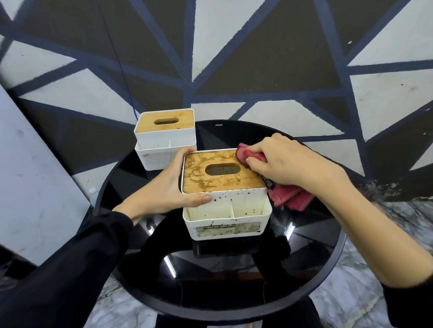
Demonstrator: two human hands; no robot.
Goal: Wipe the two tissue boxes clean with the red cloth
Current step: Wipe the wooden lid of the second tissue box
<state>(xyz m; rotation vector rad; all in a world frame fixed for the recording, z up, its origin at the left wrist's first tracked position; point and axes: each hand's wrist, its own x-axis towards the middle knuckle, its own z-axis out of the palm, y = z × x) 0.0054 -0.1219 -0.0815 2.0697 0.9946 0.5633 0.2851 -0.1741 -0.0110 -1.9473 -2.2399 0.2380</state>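
Observation:
A white tissue box (pixel 227 213) with a stained wooden lid stands at the middle of the round black table (pixel 312 285). Dark specks dot its front compartments. My left hand (pixel 170 184) grips its left side, thumb along the front edge of the lid. My right hand (pixel 282 161) holds the red cloth (pixel 291 197) bunched against the lid's far right corner; part of the cloth hangs down past the box's right side. A second white tissue box (pixel 165 137) with a cleaner wooden lid stands behind, at the table's far left edge.
The table top is glossy and reflects ceiling lights. Behind it rises a wall (pixel 239 54) painted with dark and pale triangles. A pale grey panel (pixel 26 176) leans at the left. A thin blue cord (pixel 125 82) hangs near the far box. Marbled floor shows below.

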